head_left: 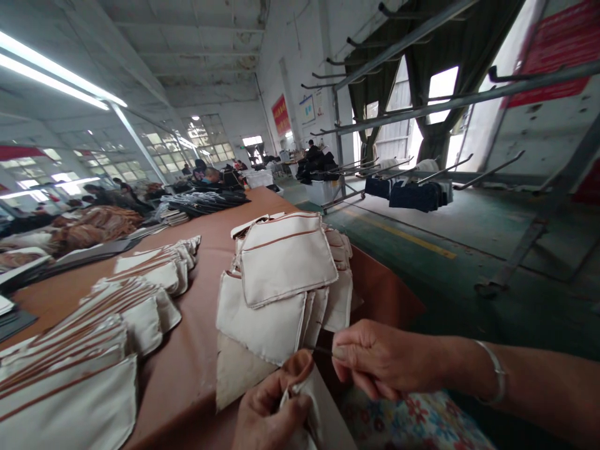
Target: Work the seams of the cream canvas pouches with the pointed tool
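Observation:
My left hand (268, 412) is closed on a white fabric piece (324, 395) near the table's front edge. The brown side of the piece curls up above my fingers. To its right, my right hand (375, 355) pinches a thin dark pointed tool (323, 350) that reaches toward the curled brown part; whether its tip touches is unclear. A silver bangle circles the right wrist. Just beyond both hands lies a pile of white stitched pieces (288, 262) with brown trim.
Overlapping rows of similar white pieces (157, 312) spread along the left of the brown-covered table (197, 331). Dark folded material (206, 201) lies farther back. At right stands a metal rack (422, 112) with long prongs and navy items (412, 195). Several people work in the distance.

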`<state>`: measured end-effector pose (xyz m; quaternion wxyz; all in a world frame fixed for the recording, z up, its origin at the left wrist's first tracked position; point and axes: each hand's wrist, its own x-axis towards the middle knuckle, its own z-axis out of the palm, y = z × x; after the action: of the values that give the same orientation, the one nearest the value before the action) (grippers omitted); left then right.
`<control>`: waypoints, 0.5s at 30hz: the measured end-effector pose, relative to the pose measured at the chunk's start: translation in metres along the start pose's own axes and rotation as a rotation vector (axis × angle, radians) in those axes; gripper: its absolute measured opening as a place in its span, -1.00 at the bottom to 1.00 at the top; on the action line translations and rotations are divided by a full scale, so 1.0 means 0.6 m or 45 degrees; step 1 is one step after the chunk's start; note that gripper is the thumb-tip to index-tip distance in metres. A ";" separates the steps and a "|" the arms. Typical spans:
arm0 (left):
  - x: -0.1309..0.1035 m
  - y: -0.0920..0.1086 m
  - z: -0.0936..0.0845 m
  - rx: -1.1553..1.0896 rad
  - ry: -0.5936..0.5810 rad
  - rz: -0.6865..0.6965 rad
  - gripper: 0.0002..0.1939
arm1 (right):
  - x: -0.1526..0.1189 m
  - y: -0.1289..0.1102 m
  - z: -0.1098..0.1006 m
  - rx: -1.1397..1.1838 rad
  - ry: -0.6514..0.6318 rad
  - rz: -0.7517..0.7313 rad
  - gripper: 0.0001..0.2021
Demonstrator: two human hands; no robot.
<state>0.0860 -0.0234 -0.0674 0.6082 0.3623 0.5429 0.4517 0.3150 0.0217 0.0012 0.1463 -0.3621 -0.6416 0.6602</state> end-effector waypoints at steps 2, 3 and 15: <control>0.005 0.000 -0.010 -0.023 -0.013 -0.005 -0.67 | -0.007 0.014 0.010 -0.033 -0.046 0.054 -0.71; 0.006 -0.001 -0.012 -0.026 -0.013 0.008 -0.66 | -0.009 0.021 0.016 -0.039 -0.063 0.075 -0.72; -0.020 0.027 0.024 0.134 0.093 0.163 -0.73 | -0.004 0.049 0.043 0.011 -0.068 0.179 -0.75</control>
<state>0.0974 -0.0287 -0.0461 0.5382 0.4110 0.5635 0.4733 0.3078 -0.0028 -0.0284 0.0839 -0.3881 -0.6154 0.6809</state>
